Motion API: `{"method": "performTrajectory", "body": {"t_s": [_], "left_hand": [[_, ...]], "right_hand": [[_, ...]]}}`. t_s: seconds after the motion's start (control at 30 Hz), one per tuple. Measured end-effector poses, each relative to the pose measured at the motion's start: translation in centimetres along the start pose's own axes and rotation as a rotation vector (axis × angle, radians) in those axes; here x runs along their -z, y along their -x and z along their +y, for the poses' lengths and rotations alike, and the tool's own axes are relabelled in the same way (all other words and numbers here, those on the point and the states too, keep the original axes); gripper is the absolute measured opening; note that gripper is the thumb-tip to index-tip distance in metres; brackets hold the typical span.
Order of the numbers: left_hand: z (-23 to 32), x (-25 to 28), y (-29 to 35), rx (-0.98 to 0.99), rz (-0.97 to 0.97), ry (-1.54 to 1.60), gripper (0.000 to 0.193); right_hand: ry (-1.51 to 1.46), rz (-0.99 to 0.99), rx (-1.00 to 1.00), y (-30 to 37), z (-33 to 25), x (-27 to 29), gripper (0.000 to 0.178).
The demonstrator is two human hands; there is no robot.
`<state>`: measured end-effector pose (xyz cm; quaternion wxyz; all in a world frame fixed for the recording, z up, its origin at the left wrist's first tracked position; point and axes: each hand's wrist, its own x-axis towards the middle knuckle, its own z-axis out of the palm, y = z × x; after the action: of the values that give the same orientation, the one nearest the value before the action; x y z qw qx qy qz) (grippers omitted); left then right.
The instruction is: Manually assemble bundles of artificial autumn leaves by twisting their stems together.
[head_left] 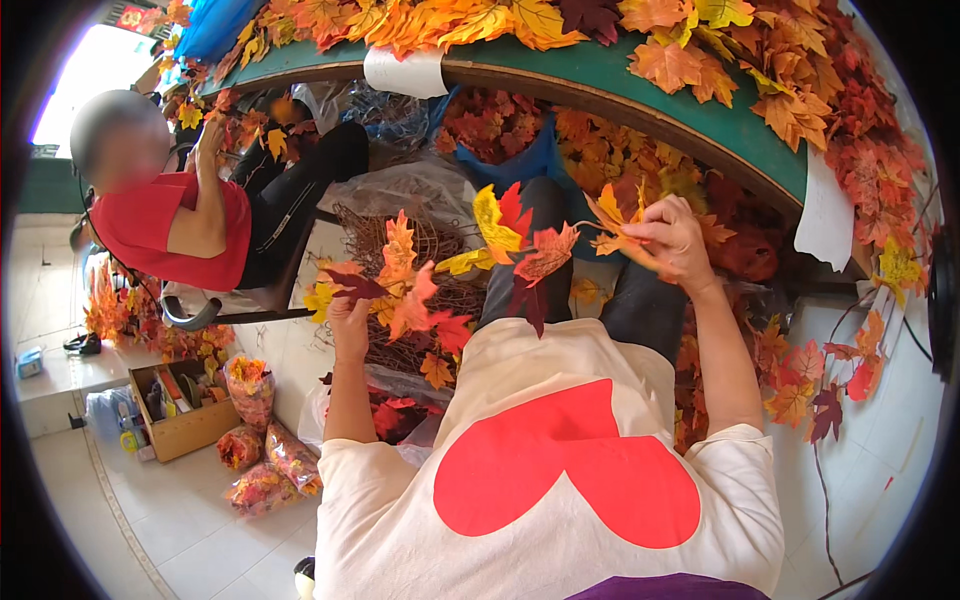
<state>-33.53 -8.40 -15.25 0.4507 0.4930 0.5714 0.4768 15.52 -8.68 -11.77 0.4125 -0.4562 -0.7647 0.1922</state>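
Nearest to me is my own cream shirt with the big red heart [565,470], and both forearms rise out of it. My left hand [350,318] is closed around the lower end of a spray of artificial autumn leaves [405,285], orange, red and yellow, which fans up over my lap in front of a brown twig wreath [385,245]. My right hand [672,240] has its fingertips pinched on a single orange leaf sprig [612,232]; between the two hands a yellow, red and dark maroon cluster [520,250] hangs over my dark trousers.

To do this well, I judge the left grip should stay low on the stems so the leaves keep fanned. The right pinch belongs near the sprig's stem, not on the blade, which would crease.

Farther off, bagged leaves [262,455] and a cardboard box [180,410] sit on the tiled floor at left. A co-worker in a red top [170,230] sits beyond them. At the far edge, the green table [600,85] is heaped with loose leaves.
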Motion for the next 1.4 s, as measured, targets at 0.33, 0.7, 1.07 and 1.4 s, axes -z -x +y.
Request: {"method": "performTrajectory", "body": {"t_s": [0.33, 0.7, 1.07, 1.4], "left_hand": [[-1.7, 1.9, 2.1, -0.012, 0.109, 0.019, 0.016], [-0.3, 0.3, 2.9, 0.100, 0.134, 0.124, 0.010], [-2.5, 1.6, 3.0, 0.123, 0.130, 0.061, 0.010], [-0.5, -1.5, 2.5, 0.099, 0.002, 0.118, 0.005]], "right_hand": [[0.280, -0.043, 0.206, 2.2, 1.6, -7.3, 0.030], [-0.162, -0.144, -0.262, -2.2, 1.4, -7.9, 0.020], [0.060, -0.446, 0.017, -3.3, -2.0, -11.6, 0.023], [0.182, -0.059, 0.119, -3.9, -3.4, -7.6, 0.015]]}}
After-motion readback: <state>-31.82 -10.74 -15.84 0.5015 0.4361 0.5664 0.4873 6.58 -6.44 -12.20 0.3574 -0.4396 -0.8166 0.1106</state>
